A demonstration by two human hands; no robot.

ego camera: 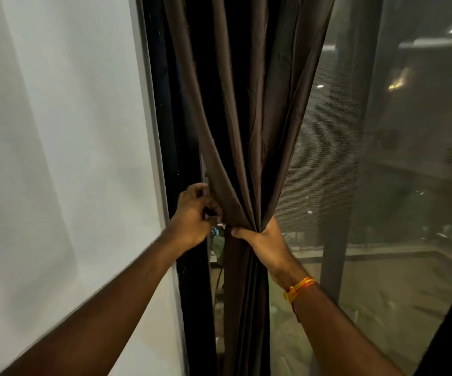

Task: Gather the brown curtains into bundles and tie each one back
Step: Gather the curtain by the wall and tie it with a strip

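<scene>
Brown curtain (246, 118): gathered into one bundle, pinched to a narrow waist at the right hand and hanging straight below it.
Right hand (263, 240): wrapped tightly round the bundle's waist, thumb laid across the front; an orange thread bracelet (298, 287) is worn at the wrist.
Left hand (192, 218): fingers curled at the curtain's left edge, just beside the right hand; something small and dark is perhaps pinched, but this cannot be told.
Room: a white wall (56, 131) left of the left hand, a black window frame (192, 294) behind it, a mesh screen (341, 158) right of the right hand.
</scene>
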